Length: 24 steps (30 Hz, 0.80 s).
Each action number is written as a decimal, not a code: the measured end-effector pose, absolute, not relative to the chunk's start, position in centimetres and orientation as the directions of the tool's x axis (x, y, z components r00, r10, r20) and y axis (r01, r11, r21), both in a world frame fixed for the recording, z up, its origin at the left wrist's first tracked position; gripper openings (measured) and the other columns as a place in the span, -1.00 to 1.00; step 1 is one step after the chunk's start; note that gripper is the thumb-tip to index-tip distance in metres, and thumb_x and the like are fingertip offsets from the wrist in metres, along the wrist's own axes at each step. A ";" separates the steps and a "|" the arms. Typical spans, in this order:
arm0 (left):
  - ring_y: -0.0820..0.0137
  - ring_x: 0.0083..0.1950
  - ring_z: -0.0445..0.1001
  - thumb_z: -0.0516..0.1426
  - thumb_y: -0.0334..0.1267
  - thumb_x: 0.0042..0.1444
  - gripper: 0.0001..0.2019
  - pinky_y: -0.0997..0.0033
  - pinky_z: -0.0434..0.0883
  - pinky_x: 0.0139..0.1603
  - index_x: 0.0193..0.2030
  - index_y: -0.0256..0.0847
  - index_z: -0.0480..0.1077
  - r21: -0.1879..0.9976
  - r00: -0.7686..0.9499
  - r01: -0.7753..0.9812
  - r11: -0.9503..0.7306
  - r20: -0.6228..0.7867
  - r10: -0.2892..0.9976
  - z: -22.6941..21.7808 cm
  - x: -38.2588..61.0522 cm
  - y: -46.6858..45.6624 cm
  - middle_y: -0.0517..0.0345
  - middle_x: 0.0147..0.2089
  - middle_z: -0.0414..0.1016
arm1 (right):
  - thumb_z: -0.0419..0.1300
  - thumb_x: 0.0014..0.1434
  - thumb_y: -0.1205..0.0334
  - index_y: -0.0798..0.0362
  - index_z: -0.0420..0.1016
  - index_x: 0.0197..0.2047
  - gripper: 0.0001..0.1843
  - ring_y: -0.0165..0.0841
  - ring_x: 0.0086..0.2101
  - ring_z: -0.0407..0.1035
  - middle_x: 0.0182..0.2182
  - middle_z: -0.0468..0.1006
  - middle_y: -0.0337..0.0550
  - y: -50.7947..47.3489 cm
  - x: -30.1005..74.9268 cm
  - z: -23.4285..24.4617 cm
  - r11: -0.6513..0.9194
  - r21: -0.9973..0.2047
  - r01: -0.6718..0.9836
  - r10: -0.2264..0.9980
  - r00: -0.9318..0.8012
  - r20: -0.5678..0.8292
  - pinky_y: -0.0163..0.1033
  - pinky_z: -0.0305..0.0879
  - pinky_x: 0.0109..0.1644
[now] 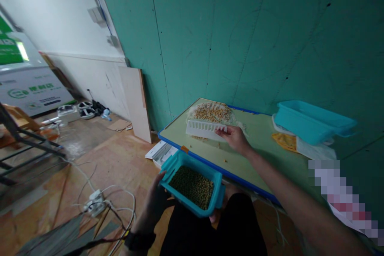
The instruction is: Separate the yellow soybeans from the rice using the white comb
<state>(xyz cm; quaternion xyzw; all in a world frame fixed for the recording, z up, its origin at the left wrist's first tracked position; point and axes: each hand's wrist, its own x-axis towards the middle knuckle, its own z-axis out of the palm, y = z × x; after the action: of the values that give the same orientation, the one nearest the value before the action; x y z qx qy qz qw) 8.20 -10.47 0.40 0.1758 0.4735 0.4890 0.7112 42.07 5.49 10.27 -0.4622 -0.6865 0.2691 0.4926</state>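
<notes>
My left hand (pixel 157 196) grips the left end of a turquoise plastic container (pixel 218 184), held tilted above my lap beside the table's front edge. Inside lie dark green beans (pixel 183 178) and, toward the right, yellowish soybeans (pixel 206 190). My right hand (pixel 235 138) pinches the right end of a white slotted plastic strip (pixel 198 129). The strip stands on edge on the table, in front of a heap of soybeans (pixel 210 111) mixed with whitish grains or powder. A few loose beans show on the near side of the strip.
The pale table (pixel 270 168) has a blue edge and stands against a green wall (pixel 210 28). At its right end, an empty turquoise bin (pixel 306 122) rests near a yellow-and-white cloth (pixel 288 143). Cables and a power strip (pixel 96 203) lie on the floor to the left.
</notes>
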 end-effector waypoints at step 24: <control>0.11 -0.15 0.64 0.43 0.29 0.08 -0.45 -0.05 0.66 0.08 -0.03 -0.12 0.72 0.716 0.138 -0.506 0.481 -0.484 0.864 1.1 7.3 -9.7 0.03 -0.19 0.72 | 0.49 0.03 -0.41 0.05 0.80 -0.31 -0.39 -0.09 -0.30 0.65 -0.32 0.80 -0.03 5.2 40.6 10.6 0.359 -0.890 0.280 0.933 -0.089 0.348 -0.02 0.62 -0.13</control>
<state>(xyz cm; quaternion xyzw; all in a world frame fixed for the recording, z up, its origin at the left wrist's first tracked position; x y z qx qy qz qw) 7.30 -9.69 1.13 0.1957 0.4581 0.4701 0.7286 40.57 5.21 10.61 -0.4597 -0.6598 0.3303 0.4942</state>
